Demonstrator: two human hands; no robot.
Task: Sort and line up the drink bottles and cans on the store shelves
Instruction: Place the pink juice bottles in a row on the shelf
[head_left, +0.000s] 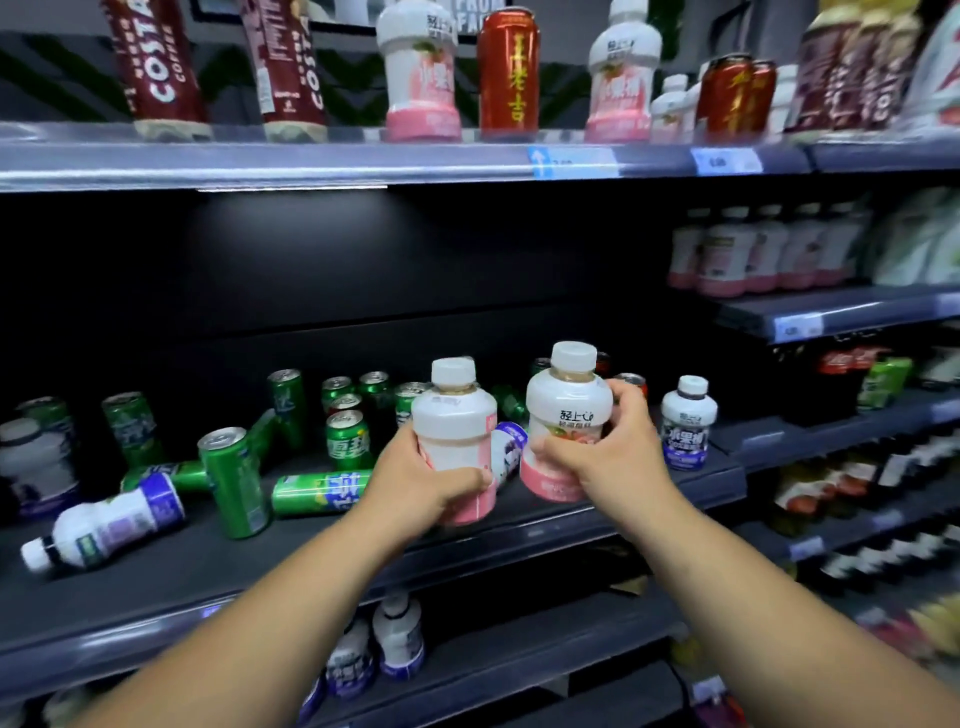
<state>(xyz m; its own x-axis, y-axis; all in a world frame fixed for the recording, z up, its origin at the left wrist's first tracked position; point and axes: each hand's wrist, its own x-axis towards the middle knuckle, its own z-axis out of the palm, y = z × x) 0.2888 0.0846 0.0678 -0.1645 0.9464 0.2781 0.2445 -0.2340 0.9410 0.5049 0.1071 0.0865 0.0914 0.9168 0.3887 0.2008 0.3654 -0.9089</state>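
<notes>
Dark middle shelf (519, 525), left hand (415, 480) gripping pink-banded bottle (454, 426), right hand (613, 447) gripping second pink bottle (566, 415).

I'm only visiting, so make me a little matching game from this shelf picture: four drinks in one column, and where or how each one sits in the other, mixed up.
1. tall red metal can
2. green metal can beside the left hand
3. rightmost purple-labelled white plastic bottle
4. pink-labelled white plastic bottle with black lettering

A. gripped by the right hand
B. upright on the top shelf
C. lying on its side on the middle shelf
D. upright on the middle shelf

Pairs: 1-B, 2-C, 3-D, 4-A.
The left hand grips a second pink-labelled bottle.
</notes>
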